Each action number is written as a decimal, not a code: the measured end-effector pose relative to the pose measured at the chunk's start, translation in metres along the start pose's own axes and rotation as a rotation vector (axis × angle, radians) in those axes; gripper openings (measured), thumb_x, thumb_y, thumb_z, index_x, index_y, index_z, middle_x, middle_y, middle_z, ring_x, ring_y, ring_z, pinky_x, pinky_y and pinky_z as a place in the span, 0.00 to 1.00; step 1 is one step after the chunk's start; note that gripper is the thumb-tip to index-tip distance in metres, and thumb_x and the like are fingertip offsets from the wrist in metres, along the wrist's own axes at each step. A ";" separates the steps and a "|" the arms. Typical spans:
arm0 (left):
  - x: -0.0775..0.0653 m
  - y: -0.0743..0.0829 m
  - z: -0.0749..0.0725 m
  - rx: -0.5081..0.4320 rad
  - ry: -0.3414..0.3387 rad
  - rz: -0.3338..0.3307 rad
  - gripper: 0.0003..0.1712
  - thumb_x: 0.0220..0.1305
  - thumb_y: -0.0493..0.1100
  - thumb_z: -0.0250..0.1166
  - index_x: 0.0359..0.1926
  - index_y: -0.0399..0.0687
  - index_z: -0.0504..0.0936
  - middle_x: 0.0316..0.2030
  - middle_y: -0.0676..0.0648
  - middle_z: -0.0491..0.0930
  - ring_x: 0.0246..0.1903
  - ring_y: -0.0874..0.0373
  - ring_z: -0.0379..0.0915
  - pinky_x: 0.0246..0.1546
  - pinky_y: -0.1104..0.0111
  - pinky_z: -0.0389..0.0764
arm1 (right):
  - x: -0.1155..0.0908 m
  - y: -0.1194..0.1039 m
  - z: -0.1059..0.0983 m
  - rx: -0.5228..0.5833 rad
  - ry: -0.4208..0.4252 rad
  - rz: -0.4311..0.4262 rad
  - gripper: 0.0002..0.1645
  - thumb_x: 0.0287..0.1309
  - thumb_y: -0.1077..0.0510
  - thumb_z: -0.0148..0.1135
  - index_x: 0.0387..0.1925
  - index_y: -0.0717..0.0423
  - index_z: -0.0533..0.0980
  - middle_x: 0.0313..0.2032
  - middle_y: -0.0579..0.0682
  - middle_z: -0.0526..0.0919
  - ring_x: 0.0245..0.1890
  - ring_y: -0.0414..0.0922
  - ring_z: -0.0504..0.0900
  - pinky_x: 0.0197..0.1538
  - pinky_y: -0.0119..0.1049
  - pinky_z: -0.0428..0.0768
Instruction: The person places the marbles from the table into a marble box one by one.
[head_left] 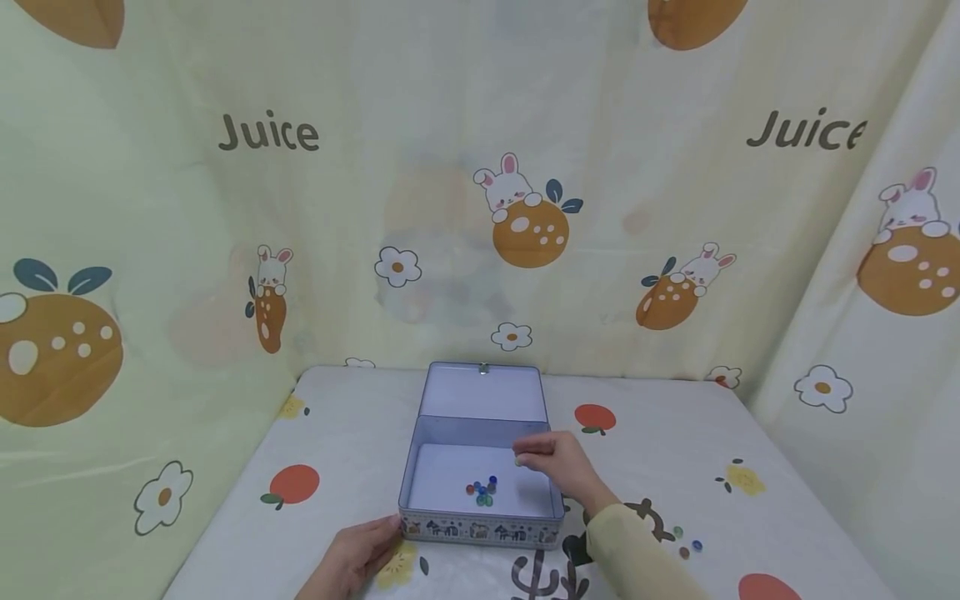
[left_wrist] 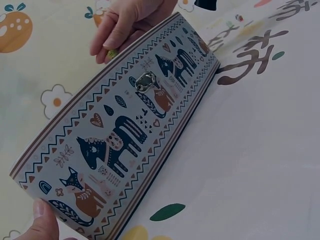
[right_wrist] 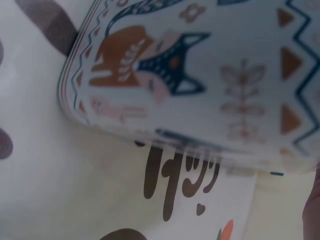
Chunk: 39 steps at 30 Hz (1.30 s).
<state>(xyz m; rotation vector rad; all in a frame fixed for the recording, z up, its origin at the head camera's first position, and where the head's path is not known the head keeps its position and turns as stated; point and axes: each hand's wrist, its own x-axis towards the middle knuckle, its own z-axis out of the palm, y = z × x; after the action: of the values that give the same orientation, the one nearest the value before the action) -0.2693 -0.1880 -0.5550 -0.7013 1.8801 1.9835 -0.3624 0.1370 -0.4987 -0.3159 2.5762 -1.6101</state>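
Note:
In the head view a tin box (head_left: 480,527), printed with animals, stands with its lid (head_left: 483,395) tipped back. Several glass marbles (head_left: 482,492) lie together on its floor. My right hand (head_left: 562,467) is above the right part of the box, pinching a yellow-green marble (left_wrist: 112,53) between thumb and fingers. At the front left corner, my left hand (head_left: 363,550) touches the box with relaxed fingers. The box front, with its metal clasp (left_wrist: 145,82), fills much of the left wrist view. A blurred box corner (right_wrist: 150,75) covers the upper right wrist view.
On the cloth to the right of the box lie a green marble (head_left: 678,531), a blue marble (head_left: 697,546) and a brown marble (head_left: 684,552), near my right sleeve (head_left: 637,554). A printed curtain (head_left: 450,333) hangs behind the table (head_left: 337,442).

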 end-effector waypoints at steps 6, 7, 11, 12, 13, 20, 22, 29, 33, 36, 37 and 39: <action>-0.001 0.000 0.002 -0.007 -0.014 0.005 0.30 0.71 0.42 0.66 0.66 0.27 0.73 0.65 0.30 0.74 0.69 0.35 0.68 0.65 0.49 0.79 | -0.003 -0.003 0.000 -0.001 0.016 0.008 0.15 0.62 0.65 0.70 0.51 0.61 0.85 0.48 0.55 0.90 0.49 0.49 0.90 0.55 0.43 0.89; -0.001 0.000 0.002 -0.007 -0.014 0.005 0.30 0.71 0.42 0.66 0.66 0.27 0.73 0.65 0.30 0.75 0.69 0.35 0.68 0.65 0.49 0.79 | -0.003 -0.003 -0.001 -0.003 0.016 0.010 0.15 0.62 0.64 0.70 0.51 0.61 0.85 0.48 0.54 0.90 0.49 0.49 0.89 0.55 0.43 0.89; -0.001 -0.002 0.004 -0.002 -0.007 0.003 0.29 0.71 0.42 0.66 0.66 0.27 0.72 0.65 0.30 0.75 0.69 0.34 0.68 0.65 0.48 0.78 | -0.006 -0.003 -0.006 -0.011 0.024 0.024 0.15 0.62 0.63 0.70 0.51 0.58 0.85 0.48 0.53 0.90 0.49 0.48 0.89 0.56 0.42 0.89; 0.000 -0.002 0.004 -0.001 -0.006 0.003 0.29 0.71 0.42 0.65 0.66 0.27 0.73 0.64 0.30 0.75 0.69 0.34 0.68 0.65 0.48 0.78 | -0.006 -0.002 -0.008 -0.011 0.029 0.030 0.15 0.62 0.63 0.70 0.51 0.58 0.85 0.48 0.53 0.90 0.49 0.48 0.89 0.56 0.43 0.89; 0.000 -0.002 0.004 0.001 -0.004 0.000 0.29 0.71 0.42 0.65 0.66 0.26 0.73 0.64 0.30 0.75 0.69 0.34 0.68 0.65 0.48 0.78 | -0.007 -0.002 -0.011 -0.010 0.036 0.036 0.16 0.62 0.63 0.70 0.51 0.57 0.86 0.48 0.53 0.90 0.50 0.48 0.89 0.56 0.43 0.89; 0.001 -0.003 0.004 0.050 -0.025 0.008 0.32 0.72 0.46 0.66 0.67 0.27 0.71 0.67 0.30 0.72 0.70 0.34 0.66 0.66 0.47 0.77 | -0.023 0.008 -0.046 -0.012 0.077 0.008 0.18 0.64 0.64 0.68 0.55 0.62 0.83 0.51 0.56 0.89 0.49 0.46 0.89 0.53 0.38 0.89; 0.002 -0.002 0.003 0.066 -0.020 0.013 0.32 0.72 0.46 0.65 0.67 0.27 0.71 0.67 0.30 0.72 0.70 0.34 0.66 0.66 0.46 0.77 | -0.028 0.015 -0.059 -0.014 0.085 -0.014 0.19 0.64 0.63 0.68 0.55 0.63 0.83 0.52 0.58 0.89 0.49 0.45 0.89 0.53 0.37 0.89; 0.003 -0.001 0.002 0.056 0.006 0.001 0.30 0.71 0.44 0.66 0.65 0.26 0.73 0.64 0.30 0.75 0.69 0.34 0.68 0.64 0.47 0.79 | -0.054 0.043 -0.112 -0.064 0.136 0.059 0.21 0.65 0.58 0.68 0.58 0.61 0.81 0.55 0.57 0.87 0.51 0.41 0.88 0.55 0.35 0.88; 0.001 -0.001 0.001 0.043 -0.010 0.005 0.30 0.72 0.43 0.65 0.66 0.26 0.72 0.66 0.30 0.73 0.70 0.34 0.67 0.65 0.47 0.78 | -0.070 0.060 -0.140 -0.111 0.159 0.121 0.24 0.66 0.55 0.69 0.60 0.63 0.80 0.55 0.58 0.87 0.48 0.37 0.88 0.52 0.35 0.89; -0.001 0.000 0.000 0.044 -0.021 0.012 0.30 0.73 0.43 0.63 0.67 0.26 0.71 0.67 0.29 0.71 0.71 0.33 0.64 0.66 0.47 0.77 | -0.080 0.072 -0.156 -0.158 0.170 0.142 0.24 0.66 0.55 0.69 0.59 0.63 0.80 0.55 0.59 0.87 0.49 0.40 0.88 0.52 0.36 0.89; -0.002 0.000 0.000 0.044 -0.023 0.016 0.30 0.74 0.43 0.63 0.67 0.26 0.71 0.67 0.28 0.70 0.71 0.33 0.63 0.66 0.47 0.77 | -0.083 0.076 -0.160 -0.180 0.172 0.152 0.24 0.66 0.55 0.69 0.59 0.63 0.80 0.54 0.59 0.87 0.49 0.42 0.88 0.51 0.37 0.90; -0.004 0.000 0.001 0.044 -0.032 0.021 0.30 0.74 0.43 0.62 0.67 0.25 0.70 0.68 0.28 0.68 0.72 0.32 0.62 0.67 0.47 0.76 | -0.087 0.082 -0.165 -0.209 0.172 0.184 0.23 0.66 0.57 0.68 0.59 0.64 0.80 0.54 0.59 0.88 0.51 0.48 0.88 0.51 0.38 0.90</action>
<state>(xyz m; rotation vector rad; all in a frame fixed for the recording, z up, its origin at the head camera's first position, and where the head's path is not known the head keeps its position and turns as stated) -0.2666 -0.1870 -0.5527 -0.6373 1.9134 1.9482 -0.3181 0.3361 -0.5021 0.0501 2.8106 -1.3652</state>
